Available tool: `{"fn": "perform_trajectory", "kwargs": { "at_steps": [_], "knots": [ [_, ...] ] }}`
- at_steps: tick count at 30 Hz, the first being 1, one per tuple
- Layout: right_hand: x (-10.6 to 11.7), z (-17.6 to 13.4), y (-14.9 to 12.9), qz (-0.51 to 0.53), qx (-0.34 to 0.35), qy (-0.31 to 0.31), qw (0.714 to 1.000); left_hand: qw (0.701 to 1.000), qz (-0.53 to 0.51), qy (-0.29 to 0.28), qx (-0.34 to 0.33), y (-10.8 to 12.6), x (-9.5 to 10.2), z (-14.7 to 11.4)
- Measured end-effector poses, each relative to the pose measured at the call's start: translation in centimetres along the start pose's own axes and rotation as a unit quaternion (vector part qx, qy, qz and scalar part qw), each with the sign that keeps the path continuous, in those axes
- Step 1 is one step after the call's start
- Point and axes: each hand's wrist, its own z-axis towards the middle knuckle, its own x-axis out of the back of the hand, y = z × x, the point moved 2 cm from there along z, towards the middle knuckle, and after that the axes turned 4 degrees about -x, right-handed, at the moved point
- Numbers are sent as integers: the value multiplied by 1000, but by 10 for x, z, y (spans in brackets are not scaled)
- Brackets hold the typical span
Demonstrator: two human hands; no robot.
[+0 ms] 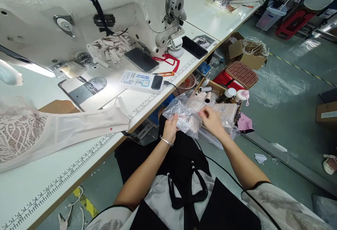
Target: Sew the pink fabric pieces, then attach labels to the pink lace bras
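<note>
Above my lap, my left hand (170, 129) is closed on the side of a crumpled clear plastic bag (180, 108). A white printed label (183, 124) shows on the bag beside my thumb, and pale beige pieces are visible through the plastic. My right hand (211, 119) has its fingers curled and pinched at the bag's right side; its fingertips are partly hidden. Just beyond it, a beige packet with a printed label (223, 109) lies in the open cardboard box (237, 112).
Left is a sewing machine (147, 9) on a white table with a beige lace garment (79, 126). A power bank (142, 81), phones (141, 60) and red-handled scissors (170, 61) lie there. Thread spools (205, 89) and a pink-capped bottle (241, 96) stand in the box. A black cable (229, 172) crosses my lap.
</note>
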Motion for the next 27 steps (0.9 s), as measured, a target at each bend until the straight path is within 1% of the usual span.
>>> {"fn": "perform_trajectory", "kwargs": {
  "at_steps": [2,4,6,8,10,12,15,18,20,22,25,26,27],
  "knots": [
    [-7,-6,-1,-17,14,-73,997,1000,-6,-9,4,1,1,2],
    [-10,-8,1,-3,11,-101,995,1000,-14,-21,9,2,0,3],
    [-13,-8,5,30,-28,-99,994,998,-52,-39,3,0,-2,0],
    [-16,-8,9,80,-87,-90,989,992,-107,-64,-20,-3,-8,-4],
    [-21,-10,11,124,-123,-88,981,988,-121,-89,-38,-9,-14,-8],
    [-26,-13,10,140,-111,-103,978,992,-87,-79,-32,-17,-17,-10],
    [-29,-18,7,104,-63,-120,985,998,-55,-37,-7,-23,-17,-7],
    [-23,-16,13,85,-49,-101,990,997,-75,-33,2,-19,-14,-4],
    [-17,-11,23,130,-67,-79,986,995,-102,-13,15,-13,-10,-4],
    [-9,-4,36,194,-96,-56,975,992,-124,-4,34,-7,-6,-6],
    [3,4,48,229,-123,-31,965,989,-128,-46,50,-3,-3,-10],
    [8,5,48,223,-123,-5,967,989,-127,-56,47,-2,-3,-11],
    [14,5,46,208,-117,43,970,989,-126,-60,40,-2,-2,-12]
  ]
}}
